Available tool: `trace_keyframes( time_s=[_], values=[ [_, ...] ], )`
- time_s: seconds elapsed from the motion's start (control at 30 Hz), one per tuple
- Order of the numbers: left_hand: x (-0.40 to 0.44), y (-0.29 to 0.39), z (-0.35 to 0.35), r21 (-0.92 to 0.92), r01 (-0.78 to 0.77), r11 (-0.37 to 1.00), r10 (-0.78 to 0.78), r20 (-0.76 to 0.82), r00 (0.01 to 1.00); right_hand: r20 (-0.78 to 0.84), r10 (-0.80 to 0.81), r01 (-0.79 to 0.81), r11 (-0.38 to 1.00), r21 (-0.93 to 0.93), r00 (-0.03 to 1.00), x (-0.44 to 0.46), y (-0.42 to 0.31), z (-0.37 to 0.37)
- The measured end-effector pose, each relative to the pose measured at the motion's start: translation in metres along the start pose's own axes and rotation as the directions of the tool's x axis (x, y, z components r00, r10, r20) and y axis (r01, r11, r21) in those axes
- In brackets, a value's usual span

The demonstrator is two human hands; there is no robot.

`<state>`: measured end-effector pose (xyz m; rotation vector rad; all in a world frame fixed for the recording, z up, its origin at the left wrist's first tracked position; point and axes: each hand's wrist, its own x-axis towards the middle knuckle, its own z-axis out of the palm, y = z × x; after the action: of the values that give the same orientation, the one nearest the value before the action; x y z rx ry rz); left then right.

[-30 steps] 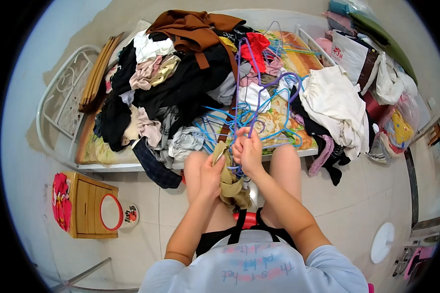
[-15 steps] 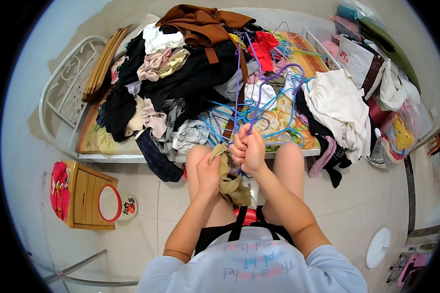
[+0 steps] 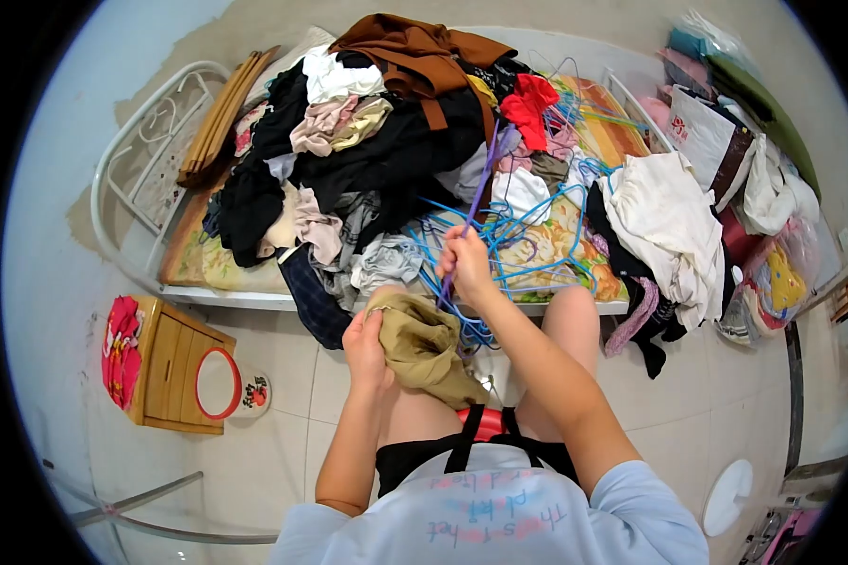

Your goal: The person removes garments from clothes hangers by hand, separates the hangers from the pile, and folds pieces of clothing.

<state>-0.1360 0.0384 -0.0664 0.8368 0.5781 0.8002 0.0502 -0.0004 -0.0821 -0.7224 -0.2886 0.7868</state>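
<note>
My left hand (image 3: pixel 367 352) is closed on the edge of an olive-khaki garment (image 3: pixel 420 345), which hangs bunched over my lap. Its exact kind I cannot make out. In my right hand (image 3: pixel 465 264) is a purple clothes hanger (image 3: pixel 484 188), gripped with fingers wrapped round it and seen nearly edge-on, its upper end pointing away from me. The hanger's lower end passes close to the garment's right side; whether they touch I cannot tell. Several blue hangers (image 3: pixel 515 233) lie tangled on the bed just beyond my right hand.
The bed (image 3: pixel 226 298) bears a big heap of dark clothes (image 3: pixel 386 151) topped by a brown garment (image 3: pixel 396 47). White clothes (image 3: pixel 664 226) lie at its right end, beside stuffed bags (image 3: pixel 702 127). A wooden cabinet (image 3: pixel 179 363) and a red-rimmed bin (image 3: pixel 219 384) stand at left.
The purple hanger has turned from facing me to nearly edge-on. The khaki garment is spread wider, and my left hand has moved left and slightly down with it.
</note>
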Motion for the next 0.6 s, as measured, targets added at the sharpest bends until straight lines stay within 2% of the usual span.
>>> trace_keyframes(
  time_s=[0.1,0.13,0.2,0.27,0.33,0.4,0.47,0.53,0.57,0.6],
  values=[
    [0.0,0.005,-0.001,0.006,0.036,0.999,-0.036,0.025,0.999,0.146,0.228,-0.163,0.918,-0.361,0.963,0.005,0.002,0.009],
    [0.001,0.007,-0.001,0.017,0.066,0.998,-0.067,0.052,0.996,0.143,0.226,-0.162,0.918,-0.362,0.963,0.007,0.001,0.011],
    [0.004,0.009,-0.003,0.04,0.083,0.996,-0.085,0.072,0.994,0.229,0.381,-0.229,0.838,-0.496,0.896,0.008,-0.003,0.02],
    [0.008,0.015,-0.007,0.064,0.093,0.994,-0.098,0.085,0.992,0.263,0.39,-0.242,0.856,-0.457,0.883,0.006,-0.012,0.03],
    [0.012,0.023,-0.009,0.037,0.127,0.991,-0.131,0.134,0.982,0.45,0.407,-0.255,0.897,-0.361,0.795,-0.002,-0.035,0.04],
    [0.018,0.029,-0.014,0.003,0.12,0.993,-0.119,0.141,0.983,0.431,0.4,-0.283,0.907,-0.311,0.809,-0.026,-0.071,0.06],
    [0.023,0.035,-0.016,-0.025,0.116,0.993,-0.111,0.151,0.982,0.536,0.397,-0.209,0.902,-0.377,0.745,-0.036,-0.101,0.047],
    [0.027,0.04,-0.015,-0.031,0.06,0.998,-0.054,0.17,0.984,0.381,0.385,-0.11,0.811,-0.575,0.841,-0.058,-0.129,0.042],
    [0.033,0.041,-0.02,-0.029,0.056,0.998,-0.048,0.217,0.975,0.344,0.279,0.058,0.697,-0.715,0.897,-0.069,-0.143,0.039],
    [0.036,0.044,-0.021,-0.021,0.064,0.998,-0.058,0.219,0.974,0.428,0.088,0.307,0.569,-0.763,0.9,-0.069,-0.145,0.018]
  ],
)
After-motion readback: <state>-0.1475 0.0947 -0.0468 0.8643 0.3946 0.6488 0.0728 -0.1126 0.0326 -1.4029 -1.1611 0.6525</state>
